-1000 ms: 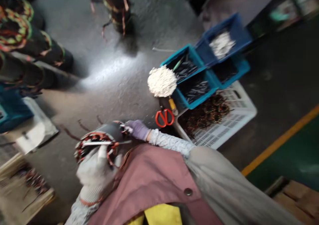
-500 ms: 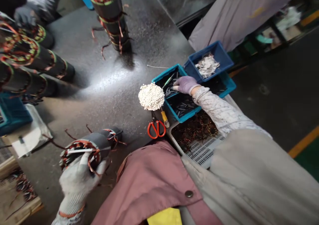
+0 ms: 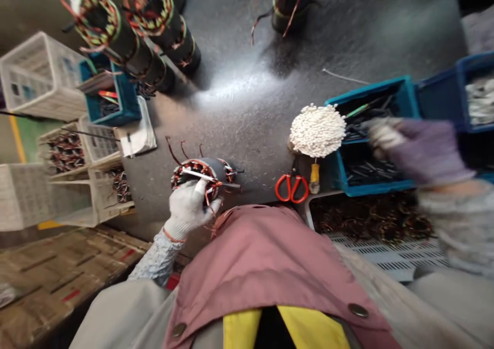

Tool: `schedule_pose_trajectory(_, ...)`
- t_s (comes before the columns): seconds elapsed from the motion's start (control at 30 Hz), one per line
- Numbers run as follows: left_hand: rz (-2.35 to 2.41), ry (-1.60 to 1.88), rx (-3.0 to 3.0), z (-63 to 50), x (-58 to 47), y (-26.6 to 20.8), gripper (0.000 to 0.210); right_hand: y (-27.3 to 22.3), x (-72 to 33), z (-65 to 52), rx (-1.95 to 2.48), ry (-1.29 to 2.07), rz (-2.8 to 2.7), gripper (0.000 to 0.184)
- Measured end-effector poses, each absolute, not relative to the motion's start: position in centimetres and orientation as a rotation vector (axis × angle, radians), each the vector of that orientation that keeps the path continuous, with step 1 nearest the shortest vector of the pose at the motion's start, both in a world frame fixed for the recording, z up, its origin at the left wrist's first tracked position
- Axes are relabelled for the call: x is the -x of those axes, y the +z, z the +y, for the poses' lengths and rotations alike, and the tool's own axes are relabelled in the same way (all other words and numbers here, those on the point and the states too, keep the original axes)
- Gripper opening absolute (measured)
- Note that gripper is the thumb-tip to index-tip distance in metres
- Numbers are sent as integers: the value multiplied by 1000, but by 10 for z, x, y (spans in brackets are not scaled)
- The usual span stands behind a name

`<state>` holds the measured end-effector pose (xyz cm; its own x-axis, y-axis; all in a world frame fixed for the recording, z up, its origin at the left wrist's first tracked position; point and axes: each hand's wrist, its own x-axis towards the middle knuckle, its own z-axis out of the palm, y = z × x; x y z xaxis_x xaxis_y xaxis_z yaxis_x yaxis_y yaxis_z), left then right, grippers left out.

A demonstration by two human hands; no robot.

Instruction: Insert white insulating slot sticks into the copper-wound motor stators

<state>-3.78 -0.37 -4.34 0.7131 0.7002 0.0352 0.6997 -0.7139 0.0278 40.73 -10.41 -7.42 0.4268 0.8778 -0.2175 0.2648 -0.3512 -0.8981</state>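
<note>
My left hand [image 3: 188,208], in a white knit glove, grips a motor stator [image 3: 216,169] lying on its side on the dark table. Copper wire ends stick out of the stator, and a thin white sleeve [image 3: 198,174] lies across its wound end under my thumb. My right hand [image 3: 419,145], in a purple glove with pale fingertips, is over a teal bin [image 3: 380,188] holding short black tubes [image 3: 370,169]. Motion smears its fingers, so whether they hold anything is unclear. A mound of small white pieces [image 3: 318,130] sits left of the bin.
Red-handled scissors [image 3: 292,187] and a yellow-handled tool [image 3: 314,178] lie near my apron. Stacked stators [image 3: 170,35] stand at the back left, beside another teal bin [image 3: 131,104]. A blue bin [image 3: 476,91] is far right; a perforated tray [image 3: 401,256] sits below the right-hand bins.
The view has swung left, showing crates and cardboard at left. My right hand has drawn back from the black tubes toward the near right of the bin. My left hand keeps holding the stator.
</note>
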Motion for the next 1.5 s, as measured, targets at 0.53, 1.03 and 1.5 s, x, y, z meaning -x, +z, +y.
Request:
schedule_pose_trajectory(0.53,1094,-32,-2869,-3,38,-40,54,-118,-174,-58,1383,1752,-429,47)
schedule_pose_trajectory(1.03,1043,120,-2737,-5,38,-37,47,-115,-188,-52,1486,1419,-1475,35)
schedule_pose_trajectory(1.5,1017,319,-2473,30,64,22,41,-112,-198,-53,1647,974,-1275,29)
